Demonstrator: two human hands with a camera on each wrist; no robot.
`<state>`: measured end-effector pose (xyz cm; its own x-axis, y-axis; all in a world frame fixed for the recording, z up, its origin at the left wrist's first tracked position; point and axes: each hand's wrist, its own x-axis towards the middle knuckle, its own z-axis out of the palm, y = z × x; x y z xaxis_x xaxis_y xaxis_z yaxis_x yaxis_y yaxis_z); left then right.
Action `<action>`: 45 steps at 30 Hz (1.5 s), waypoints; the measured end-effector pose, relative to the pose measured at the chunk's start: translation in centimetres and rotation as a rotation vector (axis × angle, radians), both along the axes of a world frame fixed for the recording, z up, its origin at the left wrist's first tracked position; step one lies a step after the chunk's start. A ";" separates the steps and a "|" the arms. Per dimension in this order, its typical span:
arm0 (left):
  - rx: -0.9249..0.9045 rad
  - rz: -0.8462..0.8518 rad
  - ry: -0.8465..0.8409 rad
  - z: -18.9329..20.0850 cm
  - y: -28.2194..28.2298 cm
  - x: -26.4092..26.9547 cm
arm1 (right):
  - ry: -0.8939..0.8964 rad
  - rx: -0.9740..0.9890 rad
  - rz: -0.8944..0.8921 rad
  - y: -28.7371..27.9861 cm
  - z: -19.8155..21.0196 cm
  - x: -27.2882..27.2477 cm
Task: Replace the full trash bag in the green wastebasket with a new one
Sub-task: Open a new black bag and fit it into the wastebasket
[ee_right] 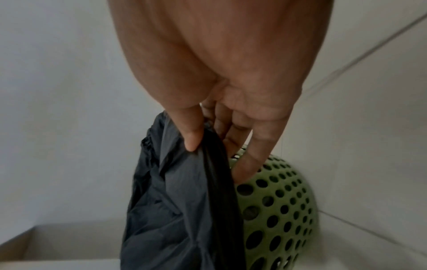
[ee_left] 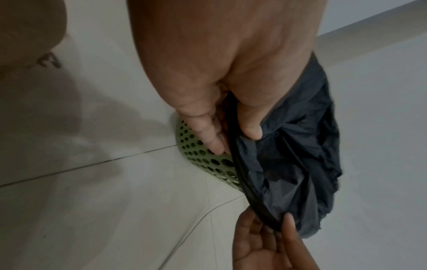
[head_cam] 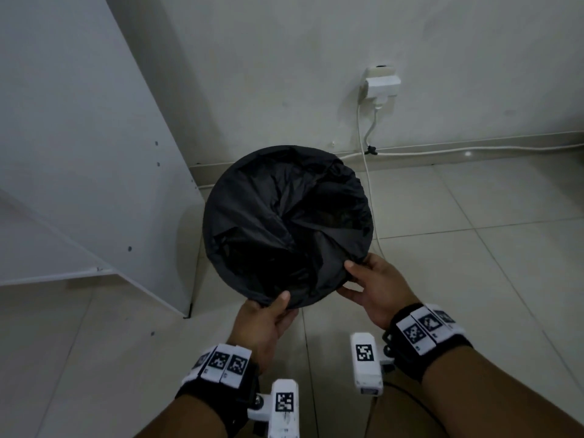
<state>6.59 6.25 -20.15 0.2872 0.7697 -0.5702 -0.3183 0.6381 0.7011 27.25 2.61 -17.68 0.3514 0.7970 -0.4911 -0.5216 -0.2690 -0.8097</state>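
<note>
A black trash bag (head_cam: 284, 222) lines the wastebasket, its edge folded over the round rim and hiding the basket from above. In the wrist views the green perforated wastebasket (ee_right: 277, 210) (ee_left: 203, 160) shows below the bag (ee_left: 289, 155) (ee_right: 175, 201). My left hand (head_cam: 275, 311) pinches the bag's near edge, thumb on top, fingers under the rim. My right hand (head_cam: 363, 279) pinches the edge a little to the right in the same way, thumb (ee_right: 191, 138) over the plastic.
The basket stands on a pale tiled floor (head_cam: 474, 248) near a white wall. A white cabinet panel (head_cam: 94, 153) rises at the left. A wall socket with a plug (head_cam: 380, 85) and white cables (head_cam: 366, 172) run down behind the basket's right side.
</note>
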 end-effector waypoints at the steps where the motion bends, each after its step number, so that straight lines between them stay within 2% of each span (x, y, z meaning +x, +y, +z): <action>1: -0.035 -0.013 0.005 -0.4 -0.3 0.0 | -0.031 0.001 0.035 -0.1 0.1 0.4; 5: -0.047 -0.157 0.143 -0.7 -0.4 -1.3 | -0.164 -0.018 0.153 0.9 1.2 2.5; 7: 0.069 -0.204 0.233 0.0 0.7 -3.0 | -0.211 -0.040 0.202 1.6 2.0 3.7; 12: 0.579 -0.034 0.473 4.5 5.5 -6.9 | -0.401 -0.066 0.279 3.3 4.3 5.9; 16: 0.704 -0.071 0.753 5.6 10.0 -8.7 | -0.476 -0.067 0.266 3.7 5.3 6.4; 20: 0.876 -0.167 0.921 5.4 11.7 -8.3 | -0.543 -0.066 0.196 3.7 5.1 5.8; 21: 0.909 -0.172 0.934 5.0 11.9 -8.3 | -0.628 -0.076 0.166 3.7 4.8 5.5; 24: 0.996 -0.225 0.935 4.0 11.4 -8.4 | -1.114 -0.233 -0.016 3.4 4.6 4.1; 26: 1.016 -0.229 0.925 3.9 10.5 -8.6 | -1.209 -0.212 -0.234 3.0 5.5 1.5; 27: 1.012 -0.223 0.908 4.0 10.0 -8.7 | -1.186 -0.169 -0.266 3.0 6.1 -0.2; 29: 0.987 -0.222 0.860 4.1 9.0 -9.2 | -1.058 -0.128 -0.149 3.8 6.0 -3.8; 31: 0.953 -0.240 0.807 4.1 8.3 -10.1 | -0.873 -0.137 0.002 5.5 4.5 -6.7; 34: 0.920 -0.255 0.795 4.6 6.9 -11.4 | -0.656 -0.219 0.077 8.8 1.2 -9.4; 37: 0.861 -0.282 0.821 4.5 5.7 -12.8 | -0.674 -0.268 0.138 11.0 -0.9 -11.0; 40: 0.801 -0.251 0.824 4.7 4.8 -14.0 | -0.574 -0.310 0.237 12.1 -2.5 -11.7; 43: 0.776 -0.244 0.815 4.9 4.1 -14.3 | -0.526 -0.420 0.396 12.9 -3.4 -11.5; 45: 0.756 -0.226 0.783 4.8 3.8 -14.4 | -0.511 -0.415 0.430 13.2 -3.7 -11.4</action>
<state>-7.78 10.08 -15.37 0.2303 0.9712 -0.0615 0.4523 -0.0509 0.8904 15.86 15.80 -21.43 0.3165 0.7009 -0.6392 0.1069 -0.6959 -0.7102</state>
